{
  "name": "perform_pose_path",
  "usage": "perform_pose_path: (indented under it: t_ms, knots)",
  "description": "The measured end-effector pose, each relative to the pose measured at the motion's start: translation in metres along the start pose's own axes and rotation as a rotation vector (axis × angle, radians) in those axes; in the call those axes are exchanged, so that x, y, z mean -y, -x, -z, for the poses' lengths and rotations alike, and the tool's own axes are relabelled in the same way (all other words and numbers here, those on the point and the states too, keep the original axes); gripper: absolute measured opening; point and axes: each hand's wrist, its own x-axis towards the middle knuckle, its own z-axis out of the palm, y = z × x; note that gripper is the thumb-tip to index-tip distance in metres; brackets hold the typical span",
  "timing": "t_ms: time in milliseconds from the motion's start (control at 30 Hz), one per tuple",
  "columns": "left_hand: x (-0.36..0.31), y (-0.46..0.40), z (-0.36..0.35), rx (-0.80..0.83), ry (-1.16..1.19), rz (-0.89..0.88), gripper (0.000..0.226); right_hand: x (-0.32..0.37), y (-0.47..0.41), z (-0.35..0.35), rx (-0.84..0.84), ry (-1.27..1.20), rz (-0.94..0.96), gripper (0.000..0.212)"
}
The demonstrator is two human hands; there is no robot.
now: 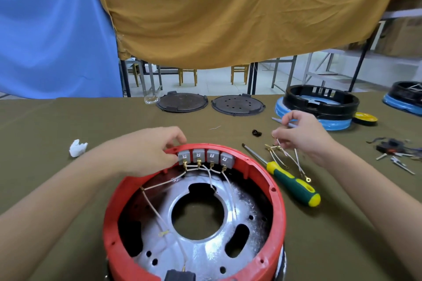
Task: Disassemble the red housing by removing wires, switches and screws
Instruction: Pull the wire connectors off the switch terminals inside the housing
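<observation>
The round red housing (pixel 277 203) lies open side up at the near middle, with a shiny metal plate (pixel 205 251) inside. Several grey switches (pixel 205 157) sit in a row at its far rim, joined by white wires (pixel 159 186) that run along the inside. My left hand (pixel 155 150) grips the far left rim beside the leftmost switch. My right hand (pixel 299 137) is to the right of the housing, above the cloth, pinching a bundle of loose white wires (pixel 287 158) with brass terminals that hang down.
A green and yellow screwdriver (pixel 290 179) lies right of the housing. Two dark round lids (pixel 182 103) and a black and blue housing (pixel 319 105) stand at the back. A white crumpled tissue (pixel 77 148) is on the left; loose parts (pixel 392 150) lie far right.
</observation>
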Motion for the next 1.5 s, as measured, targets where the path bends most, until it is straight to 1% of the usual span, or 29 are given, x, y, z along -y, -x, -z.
perform_pose_path:
  t_ms: [67, 200, 367, 433, 500, 567, 667, 800, 833, 900, 1000, 1100, 1133, 1233, 1333, 1433, 1500]
  knots:
    - [0.0, -0.002, -0.004, 0.001, -0.025, -0.01, 0.024, -0.007, -0.002, 0.002, 0.028, 0.128, 0.0, 0.029]
    - [-0.001, -0.004, -0.008, -0.075, -0.03, -0.037, 0.027, -0.014, -0.003, 0.001, 0.054, 0.34, 0.027, 0.027]
    - [0.0, -0.005, -0.01, -0.103, 0.037, -0.047, 0.025, -0.011, -0.004, 0.002, -0.022, 0.401, 0.106, 0.021]
    - [0.001, -0.003, -0.006, -0.088, 0.025, -0.02, 0.027, -0.005, -0.002, 0.001, -0.016, 0.31, 0.143, 0.016]
    - [0.001, 0.0, -0.002, -0.042, -0.03, 0.013, 0.028, 0.005, 0.003, -0.003, 0.045, 0.149, 0.187, 0.011]
    - [0.001, 0.001, -0.002, -0.011, -0.124, 0.017, 0.031, 0.017, 0.012, -0.01, 0.12, 0.01, 0.239, 0.013]
    - [-0.001, 0.001, -0.004, -0.029, -0.212, -0.008, 0.039, 0.035, 0.026, -0.024, 0.233, -0.154, 0.326, 0.012]
    - [0.0, 0.002, -0.003, -0.031, -0.187, -0.066, 0.043, 0.049, 0.044, -0.042, 0.404, -0.346, 0.375, 0.005]
    - [0.0, 0.002, -0.003, -0.027, -0.179, -0.082, 0.045, 0.05, 0.048, -0.045, 0.439, -0.375, 0.377, 0.007]
    - [0.0, 0.002, -0.002, -0.016, -0.161, -0.109, 0.044, 0.052, 0.056, -0.052, 0.499, -0.393, 0.377, 0.018]
    - [0.001, 0.002, -0.001, -0.008, -0.112, -0.157, 0.036, 0.053, 0.067, -0.059, 0.512, -0.302, 0.417, 0.029]
    - [0.0, 0.004, -0.001, 0.005, 0.005, -0.241, 0.035, 0.054, 0.073, -0.065, 0.467, -0.24, 0.479, 0.031]
    - [0.0, 0.004, -0.001, 0.002, 0.008, -0.263, 0.034, 0.054, 0.075, -0.066, 0.449, -0.24, 0.497, 0.029]
    - [-0.001, 0.002, -0.005, -0.049, -0.085, -0.29, 0.025, 0.054, 0.077, -0.069, 0.406, -0.22, 0.545, 0.019]
    - [-0.003, 0.003, -0.005, -0.069, -0.094, -0.294, 0.023, 0.051, 0.077, -0.07, 0.4, -0.106, 0.586, 0.009]
    - [-0.003, 0.004, -0.005, -0.079, -0.1, -0.307, 0.022, 0.049, 0.08, -0.073, 0.396, -0.018, 0.596, 0.008]
    - [-0.003, 0.005, -0.005, -0.117, -0.115, -0.341, 0.024, 0.048, 0.082, -0.075, 0.381, 0.044, 0.634, 0.009]
